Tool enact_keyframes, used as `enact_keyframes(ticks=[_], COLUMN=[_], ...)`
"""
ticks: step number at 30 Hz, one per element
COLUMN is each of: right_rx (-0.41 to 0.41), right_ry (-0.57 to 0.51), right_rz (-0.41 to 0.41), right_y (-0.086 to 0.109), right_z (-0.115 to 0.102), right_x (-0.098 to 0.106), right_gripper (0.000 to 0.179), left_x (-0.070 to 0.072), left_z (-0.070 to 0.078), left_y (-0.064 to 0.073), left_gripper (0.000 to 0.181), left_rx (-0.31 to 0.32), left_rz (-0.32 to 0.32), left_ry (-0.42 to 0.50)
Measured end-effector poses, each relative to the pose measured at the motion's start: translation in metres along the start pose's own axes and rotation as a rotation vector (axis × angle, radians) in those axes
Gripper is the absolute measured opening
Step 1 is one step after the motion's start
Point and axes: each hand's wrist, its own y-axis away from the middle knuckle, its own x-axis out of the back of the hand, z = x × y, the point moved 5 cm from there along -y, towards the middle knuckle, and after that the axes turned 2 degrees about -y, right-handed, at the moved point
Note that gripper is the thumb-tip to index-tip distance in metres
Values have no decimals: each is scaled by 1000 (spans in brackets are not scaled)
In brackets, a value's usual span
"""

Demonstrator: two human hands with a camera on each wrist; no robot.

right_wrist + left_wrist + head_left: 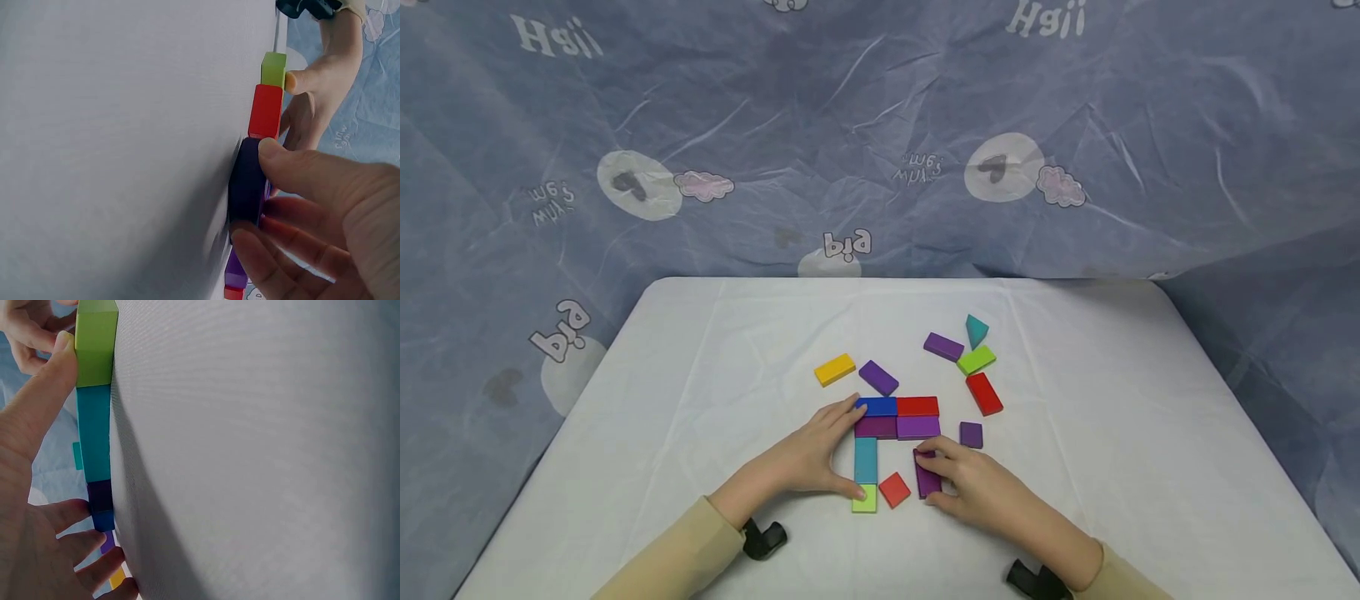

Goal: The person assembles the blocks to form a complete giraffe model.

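My left hand (811,454) spreads along the left side of a flat block arrangement. Its thumb presses the light green block (864,499) and its fingertips touch the blue block (877,407). Between these lie a teal block (866,460) and a dark purple block (876,427). A red block (917,406) and a violet block (918,427) extend the two top rows to the right. My right hand (973,483) pinches a purple block (928,475) by its ends, thumb at the near end, below the violet block. A small red block (894,490) lies between the hands, turned at an angle.
Behind the arrangement lie a yellow block (835,370) and a purple block (878,378). At the back right are another purple block (943,347), a teal triangular block (976,330), a lime block (977,360) and a red block (984,394). A purple cube (971,434) sits beside my right hand.
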Motion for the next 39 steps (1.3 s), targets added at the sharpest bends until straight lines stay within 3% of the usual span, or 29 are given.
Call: enact_keyframes(ticks=[17,39], right_rx=[-49,-32], right_ry=[39,112], right_rz=[75,105], right_y=[-2,-2], right_z=[7,6], right_x=[0,4], right_gripper=[45,46], left_x=[-2,1], left_z=[1,1], left_y=[2,1], left_gripper=[114,114], left_rx=[-9,-5], left_rz=[-5,-16], left_ry=[1,-10])
